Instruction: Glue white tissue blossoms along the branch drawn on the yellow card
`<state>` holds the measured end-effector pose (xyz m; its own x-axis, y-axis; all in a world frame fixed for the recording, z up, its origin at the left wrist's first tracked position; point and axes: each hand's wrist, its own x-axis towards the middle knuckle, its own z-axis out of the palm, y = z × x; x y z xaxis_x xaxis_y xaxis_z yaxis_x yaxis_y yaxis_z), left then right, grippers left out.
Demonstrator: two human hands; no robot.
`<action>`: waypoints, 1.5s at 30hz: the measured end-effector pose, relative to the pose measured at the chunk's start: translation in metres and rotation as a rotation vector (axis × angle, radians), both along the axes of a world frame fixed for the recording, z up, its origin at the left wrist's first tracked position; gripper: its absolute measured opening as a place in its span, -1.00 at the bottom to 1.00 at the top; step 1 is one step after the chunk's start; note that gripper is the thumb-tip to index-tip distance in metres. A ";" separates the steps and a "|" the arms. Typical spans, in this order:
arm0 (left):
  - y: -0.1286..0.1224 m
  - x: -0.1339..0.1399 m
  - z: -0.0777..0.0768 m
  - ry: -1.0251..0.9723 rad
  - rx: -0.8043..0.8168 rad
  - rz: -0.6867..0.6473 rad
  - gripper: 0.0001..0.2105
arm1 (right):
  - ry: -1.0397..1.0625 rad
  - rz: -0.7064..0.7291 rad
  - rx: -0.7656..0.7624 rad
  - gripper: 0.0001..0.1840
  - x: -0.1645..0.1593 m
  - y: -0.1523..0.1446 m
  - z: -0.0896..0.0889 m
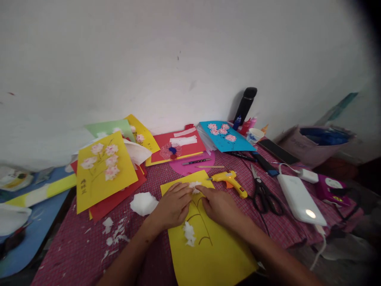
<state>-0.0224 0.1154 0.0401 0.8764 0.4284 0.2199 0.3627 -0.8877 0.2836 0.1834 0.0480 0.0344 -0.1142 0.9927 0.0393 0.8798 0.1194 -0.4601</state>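
A yellow sheet of paper [220, 248] with brown branch lines drawn on it lies in front of me. Near its top edge, a small crumpled white tissue flower [195, 186] sits between my hands. My left hand [175, 204] rests on the sheet, fingers stretched towards the flower's left side. My right hand [219, 204] has its index finger extended to the flower's right edge, with the other fingers partly hidden. Lower down on the sheet lies another white tissue flower [189, 233]. A yellow hot glue gun [228, 180] lies just beyond my right hand.
Black scissors [263, 194] and a white power bank [302, 198] lie to the right. White tissue [144, 203] and torn scraps lie left. Finished flower pictures on yellow [104, 171] and blue [208, 133] paper stand farther back, with a paint cup [255, 136] and a black bottle [245, 105].
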 end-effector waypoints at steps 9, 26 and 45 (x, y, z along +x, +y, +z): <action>0.000 -0.002 -0.001 0.004 -0.005 0.022 -0.80 | -0.115 -0.004 -0.012 -0.57 -0.004 0.010 -0.008; -0.003 -0.002 -0.001 0.010 0.005 0.017 -0.83 | -0.008 0.033 0.019 -0.61 -0.006 0.009 -0.009; -0.002 -0.003 -0.003 -0.014 0.034 0.012 -0.81 | -0.046 -0.047 0.017 -0.55 -0.001 0.002 -0.005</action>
